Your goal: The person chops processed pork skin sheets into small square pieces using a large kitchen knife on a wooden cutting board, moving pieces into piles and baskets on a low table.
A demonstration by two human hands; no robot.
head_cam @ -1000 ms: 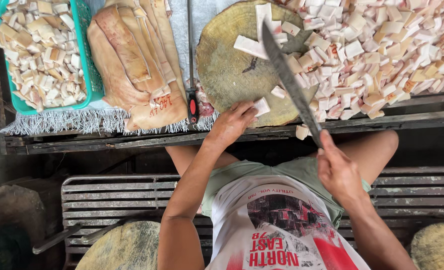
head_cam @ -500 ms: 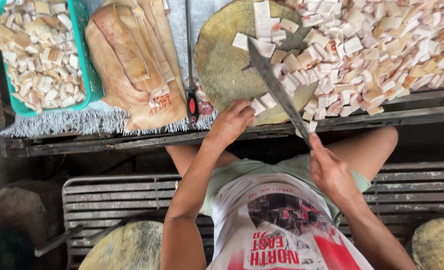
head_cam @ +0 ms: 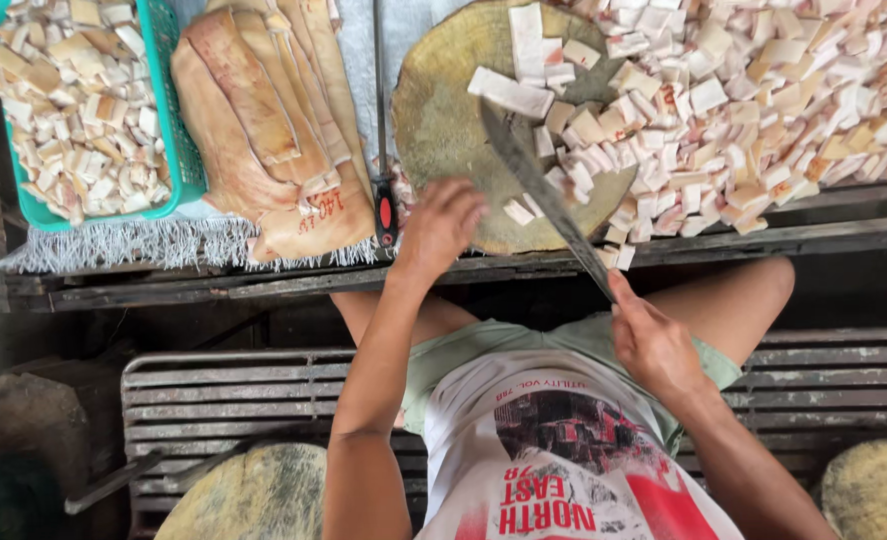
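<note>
My right hand (head_cam: 652, 340) grips the handle of a long dark cleaver (head_cam: 544, 195), its blade slanting up-left over the round wooden chopping block (head_cam: 444, 120). My left hand (head_cam: 442, 225) rests on the block's near edge, fingers curled, holding nothing I can see. Pale cut cubes (head_cam: 604, 130) lie on the block's right half beside the blade, with a longer uncut strip (head_cam: 512, 92) above the blade tip. A big heap of cut cubes (head_cam: 784, 100) spreads to the right of the block.
A teal basket (head_cam: 179, 150) filled with cubes sits at far left. Large uncut slabs (head_cam: 264, 130) lie between basket and block, with a red-handled tool (head_cam: 384, 190) alongside. A dark wooden bench edge (head_cam: 264, 285) runs across; a slatted metal seat (head_cam: 224, 400) is below.
The cleaver has swung down and left, from raised over the heap to low across the block. My left hand stays at the block's near edge. More cubes now lie on the block.
</note>
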